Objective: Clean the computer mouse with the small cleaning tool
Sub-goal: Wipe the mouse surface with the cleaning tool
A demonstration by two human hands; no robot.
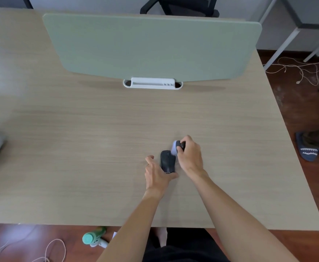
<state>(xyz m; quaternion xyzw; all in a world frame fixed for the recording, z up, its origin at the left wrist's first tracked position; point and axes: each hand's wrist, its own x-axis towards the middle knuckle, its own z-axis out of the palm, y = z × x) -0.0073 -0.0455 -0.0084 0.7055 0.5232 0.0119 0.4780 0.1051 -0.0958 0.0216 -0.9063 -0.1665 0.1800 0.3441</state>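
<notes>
A black computer mouse (167, 161) lies on the tabletop (79, 138), a little right of the middle and low in the frame. Its long side points up and down the frame. The left hand (155, 173) rests against its left side and lower end, fingers loosely spread, steadying it rather than squeezing it. The right hand (189, 155) is just to the right of the mouse, fingers closed around a small cleaning tool (176, 147) with a pale purple head. That head touches, or nearly touches, the mouse's upper right corner. The right hand looks ready to rub down along the mouse.
</notes>
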